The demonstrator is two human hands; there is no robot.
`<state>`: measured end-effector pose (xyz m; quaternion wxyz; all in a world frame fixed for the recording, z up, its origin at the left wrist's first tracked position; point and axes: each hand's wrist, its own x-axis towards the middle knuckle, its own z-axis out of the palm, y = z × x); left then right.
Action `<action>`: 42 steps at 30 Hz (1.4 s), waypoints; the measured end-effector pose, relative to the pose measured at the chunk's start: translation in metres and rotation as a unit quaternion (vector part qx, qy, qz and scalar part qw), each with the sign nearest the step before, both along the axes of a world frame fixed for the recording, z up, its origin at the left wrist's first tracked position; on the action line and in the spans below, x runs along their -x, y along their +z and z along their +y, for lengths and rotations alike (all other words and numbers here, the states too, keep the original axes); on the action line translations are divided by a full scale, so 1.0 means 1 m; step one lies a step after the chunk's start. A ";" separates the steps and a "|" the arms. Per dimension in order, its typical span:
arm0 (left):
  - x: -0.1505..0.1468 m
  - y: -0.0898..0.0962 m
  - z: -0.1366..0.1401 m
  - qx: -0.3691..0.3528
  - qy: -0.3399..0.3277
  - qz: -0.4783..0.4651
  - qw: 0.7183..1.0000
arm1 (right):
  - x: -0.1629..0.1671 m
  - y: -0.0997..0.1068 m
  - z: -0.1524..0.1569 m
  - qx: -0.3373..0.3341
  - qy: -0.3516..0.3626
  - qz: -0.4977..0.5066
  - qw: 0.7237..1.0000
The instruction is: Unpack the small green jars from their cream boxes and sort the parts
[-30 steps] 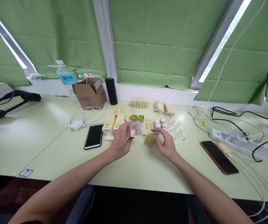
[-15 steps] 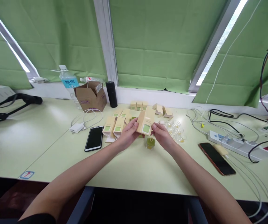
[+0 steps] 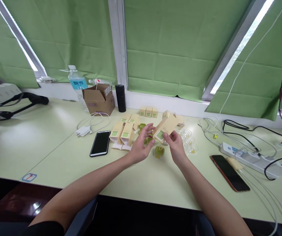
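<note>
My right hand (image 3: 176, 144) grips a small kraft paper box (image 3: 166, 126) with a green window, held tilted above the table. Just left of it, my left hand (image 3: 142, 144) is off the box, fingers apart and curved. Below the box, a small clear container with green contents (image 3: 159, 152) stands on the table. More green items (image 3: 142, 126) sit behind my left hand, partly hidden by it. Beside that hand, open kraft boxes (image 3: 128, 133) lie with their flaps spread. Several clear plastic cups (image 3: 188, 141) cluster right of my right hand.
Three small kraft boxes (image 3: 148, 112) stand at the back. On the left are a black-screened phone (image 3: 100, 143), white charger (image 3: 83, 131), cardboard carton (image 3: 99, 100), black cylinder (image 3: 120, 98) and water bottle (image 3: 78, 84). A second phone (image 3: 230, 173) and power strip (image 3: 251, 159) lie right.
My left hand has let go of the kraft box and opened. The right hand has moved the box slightly right and tilted it over to the right.
</note>
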<state>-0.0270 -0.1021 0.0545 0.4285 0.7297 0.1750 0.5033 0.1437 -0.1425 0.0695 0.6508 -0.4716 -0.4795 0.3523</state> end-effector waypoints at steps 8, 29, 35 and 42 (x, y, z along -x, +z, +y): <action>-0.004 -0.012 0.001 -0.009 0.028 0.013 0.999 | 0.007 -0.011 0.001 0.018 -0.018 -0.051 0.998; 0.001 -0.014 -0.001 -0.049 0.033 0.027 0.998 | 0.009 -0.012 -0.002 0.009 -0.020 0.018 1.000; 0.004 -0.011 0.000 -0.132 0.137 0.041 0.981 | 0.009 -0.011 -0.002 0.032 -0.023 0.026 0.999; 0.001 -0.015 0.003 -0.190 0.207 0.077 0.957 | 0.011 -0.016 0.000 0.027 -0.011 0.020 0.999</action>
